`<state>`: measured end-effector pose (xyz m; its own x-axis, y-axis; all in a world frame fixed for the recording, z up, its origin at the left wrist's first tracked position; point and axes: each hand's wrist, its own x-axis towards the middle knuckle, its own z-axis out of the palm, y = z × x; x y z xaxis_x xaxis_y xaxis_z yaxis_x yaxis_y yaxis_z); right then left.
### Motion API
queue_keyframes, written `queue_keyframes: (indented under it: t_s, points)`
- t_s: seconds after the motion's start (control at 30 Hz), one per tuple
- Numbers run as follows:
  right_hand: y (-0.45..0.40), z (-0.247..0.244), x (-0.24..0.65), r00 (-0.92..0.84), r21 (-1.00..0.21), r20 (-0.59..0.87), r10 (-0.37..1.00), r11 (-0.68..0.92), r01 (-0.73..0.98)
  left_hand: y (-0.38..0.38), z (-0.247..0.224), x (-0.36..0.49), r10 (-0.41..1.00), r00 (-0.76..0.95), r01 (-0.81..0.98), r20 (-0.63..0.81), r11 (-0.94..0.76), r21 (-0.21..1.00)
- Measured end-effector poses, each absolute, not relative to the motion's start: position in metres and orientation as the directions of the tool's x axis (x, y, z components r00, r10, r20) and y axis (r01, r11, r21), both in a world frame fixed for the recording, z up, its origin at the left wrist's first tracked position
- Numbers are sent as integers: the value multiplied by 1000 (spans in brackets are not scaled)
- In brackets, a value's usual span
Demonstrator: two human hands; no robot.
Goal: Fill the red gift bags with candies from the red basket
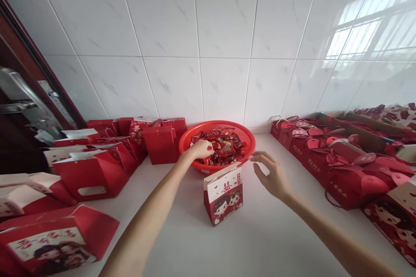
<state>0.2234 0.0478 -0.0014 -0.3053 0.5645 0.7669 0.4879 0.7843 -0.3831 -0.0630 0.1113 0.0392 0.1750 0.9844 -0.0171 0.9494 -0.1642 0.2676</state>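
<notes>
A red plastic basket (250,140) full of small red-wrapped sweets (224,145) stands against the wall. My left hand (200,150) reaches in over its left side, fingers bent together among the wrappers; what they hold, if anything, is hidden. In front of the basket stands an upright red and white gift box (224,194) printed with two cartoon figures, its top not fully closed. My right hand (271,175) hovers to the right of this box, fingers apart and curved, holding nothing.
Several red paper boxes (94,175) crowd the left side of the white table (269,233). Red cartons (312,156) packed with small pink and red boxes fill the right. A tiled wall (224,86) rises behind, and a door handle (22,99) juts in at left.
</notes>
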Motion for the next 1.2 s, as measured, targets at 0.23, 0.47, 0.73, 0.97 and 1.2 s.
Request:
queue_keyframes:
  t_s: [0.23,0.47,0.73,0.97,1.2]
  points:
    - [125,40,153,-302,-572,616,727,677,464,120,31,-67,979,188,939,-76,-156,307]
    - [153,45,126,-392,-568,420,818,575,589,127,25,-72,962,215,939,-169,-156,307]
    - [153,38,126,-595,-466,276,755,647,604,124,31,-68,949,243,931,-203,-169,324]
    - [137,51,126,-560,-288,-1,829,536,794,122,35,-66,964,198,944,-175,-140,299]
    - [140,48,125,-370,-278,49,928,368,887,137,47,-60,959,179,963,-218,-126,238]
